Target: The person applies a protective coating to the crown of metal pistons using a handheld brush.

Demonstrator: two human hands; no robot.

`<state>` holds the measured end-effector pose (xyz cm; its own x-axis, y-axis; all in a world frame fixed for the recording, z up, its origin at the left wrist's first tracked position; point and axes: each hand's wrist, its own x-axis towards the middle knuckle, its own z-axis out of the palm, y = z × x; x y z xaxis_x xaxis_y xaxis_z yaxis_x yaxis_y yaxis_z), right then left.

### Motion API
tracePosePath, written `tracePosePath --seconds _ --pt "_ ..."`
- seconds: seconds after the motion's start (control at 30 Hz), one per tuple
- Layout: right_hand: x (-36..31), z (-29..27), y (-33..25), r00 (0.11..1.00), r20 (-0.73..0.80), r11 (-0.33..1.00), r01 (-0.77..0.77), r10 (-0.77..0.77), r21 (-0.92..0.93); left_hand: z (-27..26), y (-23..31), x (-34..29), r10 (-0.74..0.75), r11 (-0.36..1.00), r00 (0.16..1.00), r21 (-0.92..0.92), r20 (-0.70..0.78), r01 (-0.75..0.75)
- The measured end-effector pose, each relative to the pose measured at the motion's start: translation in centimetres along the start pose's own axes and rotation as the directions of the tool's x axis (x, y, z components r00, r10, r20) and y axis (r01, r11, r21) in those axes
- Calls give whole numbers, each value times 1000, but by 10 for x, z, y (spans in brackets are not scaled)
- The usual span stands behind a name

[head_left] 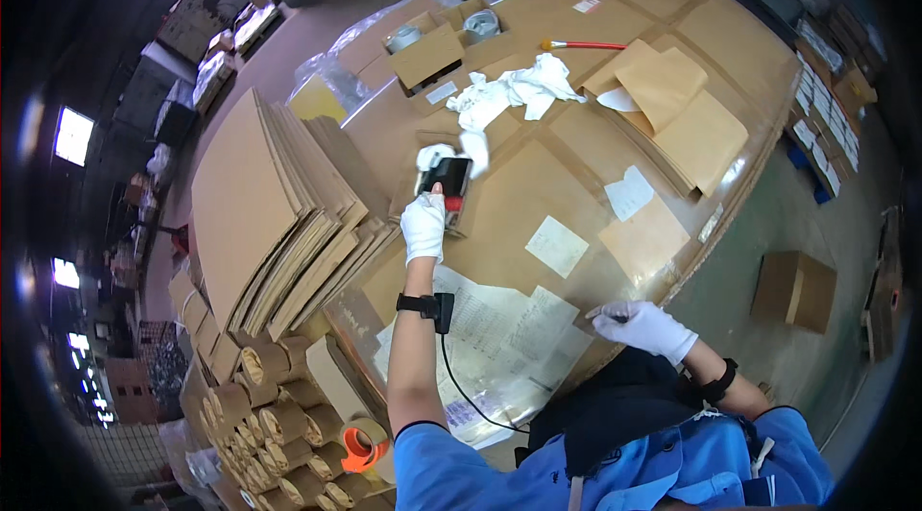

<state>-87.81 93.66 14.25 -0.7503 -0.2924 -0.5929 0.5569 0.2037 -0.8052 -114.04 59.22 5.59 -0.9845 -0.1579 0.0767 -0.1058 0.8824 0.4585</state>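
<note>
My left hand (pixel 424 229), in a white glove with a bare fingertip showing, reaches forward over the cardboard-covered table. Its fingers close on a small black-and-red object (pixel 448 181), whose exact kind I cannot make out. White, cloth-like bits (pixel 473 152) lie against its far side, one of them blurred. Beneath it is a small piece of brown cardboard, partly hidden. My right hand (pixel 649 329), also gloved, hovers close to my body at the table's near edge. Its fingers are pinched together, with something small and dark at the tips.
Stacked flat cardboard (pixel 259 213) stands left, above brown paper rolls (pixel 283 425) and an orange tape dispenser (pixel 363 446). Papers (pixel 480 328) lie nearby. Farther off are an open box (pixel 427 58), white rags (pixel 523 86), a red-handled brush (pixel 586 45) and brown paper sheets (pixel 672 112).
</note>
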Motion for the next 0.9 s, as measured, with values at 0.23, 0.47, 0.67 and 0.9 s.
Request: tracePosePath --seconds 0.23,0.47,0.67,0.9 --pt "38 -16 -20 980 129 871 192 -149 -453 34 35 53 -385 923 894 73 228 378" --pt "22 -69 -43 964 142 699 262 -225 -665 -4 27 58 -313 743 722 -315 617 591" --pt "15 -112 -28 979 94 841 202 -179 -502 -87 27 -15 -324 -9 742 -786 587 618" --pt "22 -87 -45 971 138 726 237 -195 -646 -63 28 -58 -185 -80 839 -859 512 506"
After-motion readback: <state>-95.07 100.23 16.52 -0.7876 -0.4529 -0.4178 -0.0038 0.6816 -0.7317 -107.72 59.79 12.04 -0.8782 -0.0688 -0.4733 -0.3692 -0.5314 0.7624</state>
